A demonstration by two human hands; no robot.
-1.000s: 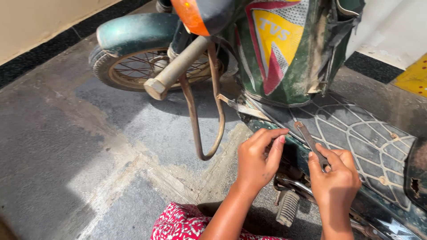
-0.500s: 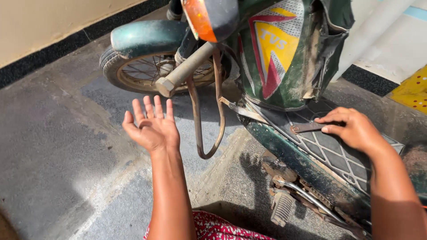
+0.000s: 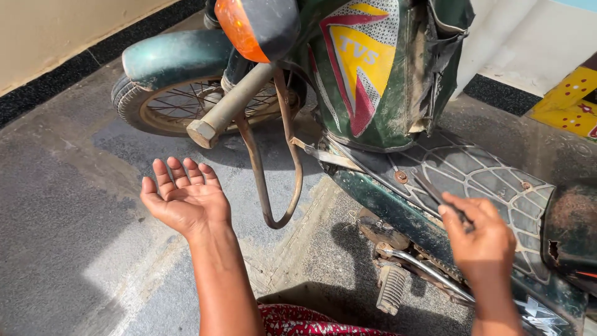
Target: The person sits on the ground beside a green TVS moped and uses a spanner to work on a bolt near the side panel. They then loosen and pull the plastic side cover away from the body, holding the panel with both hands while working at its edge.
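A dusty green moped stands in front of me, its patterned footboard (image 3: 479, 171) at the right. My left hand (image 3: 185, 198) is held out over the grey floor, palm up, fingers apart, holding nothing. My right hand (image 3: 482, 235) rests over the footboard's near edge, closed around a thin dark metal tool (image 3: 437, 193) whose tip lies on the board. A bent rusty guard bar (image 3: 273, 177) hangs between the two hands.
The front wheel (image 3: 180, 102) under a green mudguard is at the upper left, with an orange indicator lamp (image 3: 239, 28) above. A footrest peg (image 3: 390, 289) and engine parts sit below the footboard. A yellow painted object (image 3: 569, 102) is at the far right.
My left hand came off the footboard and swung left, opening palm up. My right hand slid back along the footboard toward me, still on the tool.
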